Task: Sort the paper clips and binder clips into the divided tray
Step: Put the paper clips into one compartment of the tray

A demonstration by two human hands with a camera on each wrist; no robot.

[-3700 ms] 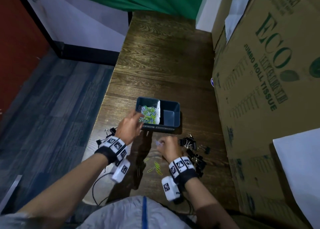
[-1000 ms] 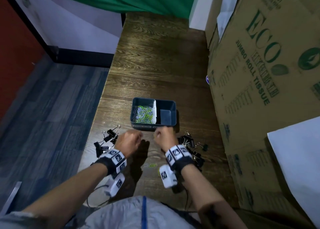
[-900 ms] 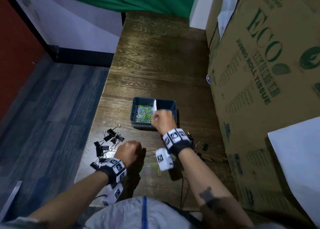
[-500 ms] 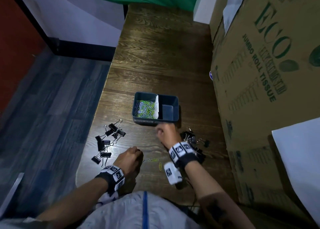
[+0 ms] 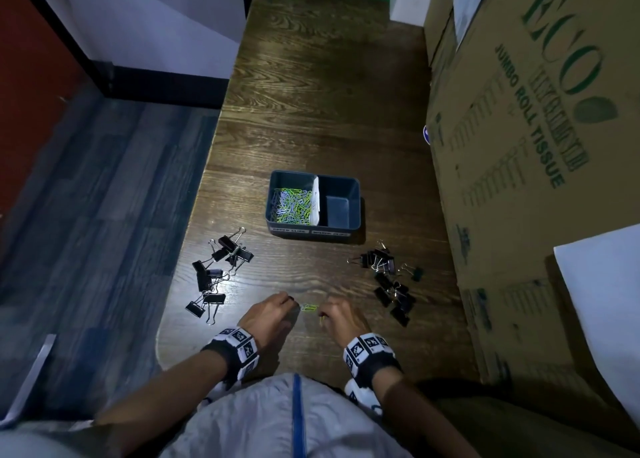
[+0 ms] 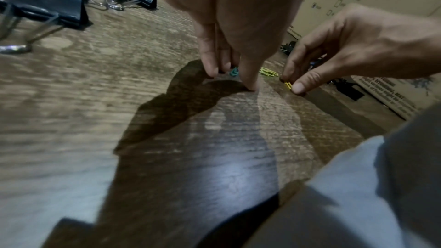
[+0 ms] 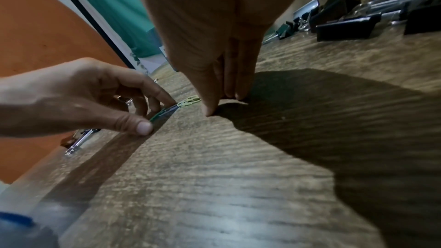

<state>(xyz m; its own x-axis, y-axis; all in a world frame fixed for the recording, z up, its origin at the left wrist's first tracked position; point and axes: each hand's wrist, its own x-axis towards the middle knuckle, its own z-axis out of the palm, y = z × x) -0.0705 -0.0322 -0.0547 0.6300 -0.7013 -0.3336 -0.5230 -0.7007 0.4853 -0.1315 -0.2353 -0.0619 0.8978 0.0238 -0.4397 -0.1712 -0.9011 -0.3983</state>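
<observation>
The dark divided tray (image 5: 356, 201) stands mid-table. Its left compartment holds a heap of coloured paper clips (image 5: 292, 204); its right compartment (image 5: 337, 208) shows only its bare floor. Both hands are down on the table near its front edge. My left hand (image 5: 291, 304) pinches a teal paper clip (image 6: 234, 72) against the wood. My right hand (image 5: 323, 315) pinches a yellow paper clip (image 6: 288, 84). Two light green paper clips (image 5: 309, 307) lie between the hands. Black binder clips lie in a left pile (image 5: 218, 274) and a right pile (image 5: 391, 281).
A tall cardboard box (image 5: 519, 146) lines the table's right side, close to the right pile. The table's left edge (image 5: 194, 222) drops to a grey floor just past the left pile. Bare wood (image 5: 322, 94) stretches beyond the tray.
My right hand has drawn back from over the tray to the near edge. My left hand has moved slightly right; both now pinch loose paper clips there.
</observation>
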